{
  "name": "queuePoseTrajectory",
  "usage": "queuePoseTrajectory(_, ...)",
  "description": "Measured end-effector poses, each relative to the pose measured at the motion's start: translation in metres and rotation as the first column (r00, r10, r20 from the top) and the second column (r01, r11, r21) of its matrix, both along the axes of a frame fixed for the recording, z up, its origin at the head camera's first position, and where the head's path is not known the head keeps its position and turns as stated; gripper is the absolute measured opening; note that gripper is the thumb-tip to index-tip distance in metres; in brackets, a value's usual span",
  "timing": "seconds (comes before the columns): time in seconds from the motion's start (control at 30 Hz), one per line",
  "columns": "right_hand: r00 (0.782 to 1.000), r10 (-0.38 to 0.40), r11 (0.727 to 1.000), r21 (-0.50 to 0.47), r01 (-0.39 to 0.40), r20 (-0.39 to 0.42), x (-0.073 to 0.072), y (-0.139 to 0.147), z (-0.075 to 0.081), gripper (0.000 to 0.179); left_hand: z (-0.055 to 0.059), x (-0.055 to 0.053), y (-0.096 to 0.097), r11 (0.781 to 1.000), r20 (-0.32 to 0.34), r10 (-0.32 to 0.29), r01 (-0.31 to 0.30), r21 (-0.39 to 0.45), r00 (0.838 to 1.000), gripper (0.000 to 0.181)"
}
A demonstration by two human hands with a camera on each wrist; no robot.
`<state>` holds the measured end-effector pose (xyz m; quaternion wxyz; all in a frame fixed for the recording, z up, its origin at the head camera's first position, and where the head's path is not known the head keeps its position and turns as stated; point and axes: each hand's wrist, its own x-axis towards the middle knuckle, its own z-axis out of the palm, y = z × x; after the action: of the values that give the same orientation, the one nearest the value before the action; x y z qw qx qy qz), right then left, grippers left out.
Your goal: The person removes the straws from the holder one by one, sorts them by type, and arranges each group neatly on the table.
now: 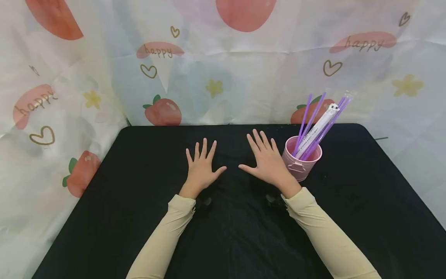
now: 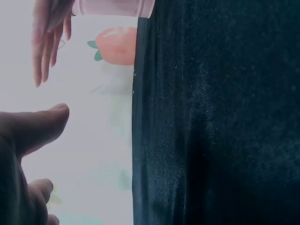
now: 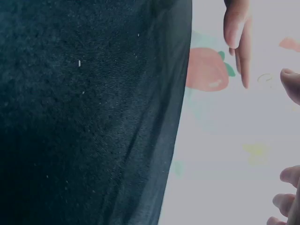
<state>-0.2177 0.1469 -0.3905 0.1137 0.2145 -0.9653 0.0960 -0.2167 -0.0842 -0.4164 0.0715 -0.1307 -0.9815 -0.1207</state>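
Note:
Both hands are held over the black table (image 1: 139,170) with fingers spread and palms down. The left hand (image 1: 201,172) is left of the middle, its thumb pointing toward the other hand. Nothing is in it. Opposite it, the right hand (image 1: 270,164) also holds nothing and overlaps the left edge of a pink bucket (image 1: 302,170) in the head view. Several purple straws (image 1: 315,110) lean to the right in the bucket, some in clear wrapping, together with a white printed packet (image 1: 318,131). In the left wrist view, the base of the pink bucket (image 2: 112,6) shows beyond the right hand (image 2: 47,37).
A pale cloth (image 1: 237,77) printed with fruit, hearts and flowers hangs behind the table and along its left side. The table's far edge (image 1: 209,125) runs close to this cloth. The bucket stands near the far right part of the table.

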Motion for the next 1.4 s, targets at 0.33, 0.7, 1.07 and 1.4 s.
queuePoseTrajectory(0.33, 0.993, 0.057, 0.998, -0.013, -0.059, -0.106, 0.014, 0.011, 0.013, 0.102, 0.0, 0.001, 0.0, 1.0, 0.012, 0.0, 0.0, 0.009, 1.0, 0.089)
queuePoseTrajectory(0.7, 0.974, 0.105, 0.993, -0.032, -0.114, -0.201, 0.025, 0.044, 0.021, 0.105, -0.002, 0.0, -0.002, 1.0, 0.033, -0.005, 0.005, -0.006, 0.999, 0.088)
queuePoseTrajectory(1.07, 0.929, 0.107, 0.978, -0.13, -0.162, -0.353, 0.027, 0.086, 0.024, 0.099, -0.002, -0.001, 0.0, 1.0, 0.035, -0.014, 0.013, 0.025, 0.999, 0.087)
queuePoseTrajectory(1.4, 0.913, 0.049, 0.904, -0.37, -0.213, -0.406, 0.031, 0.124, 0.024, 0.102, -0.003, -0.001, 0.0, 1.0, 0.029, -0.011, 0.011, 0.022, 1.0, 0.087)
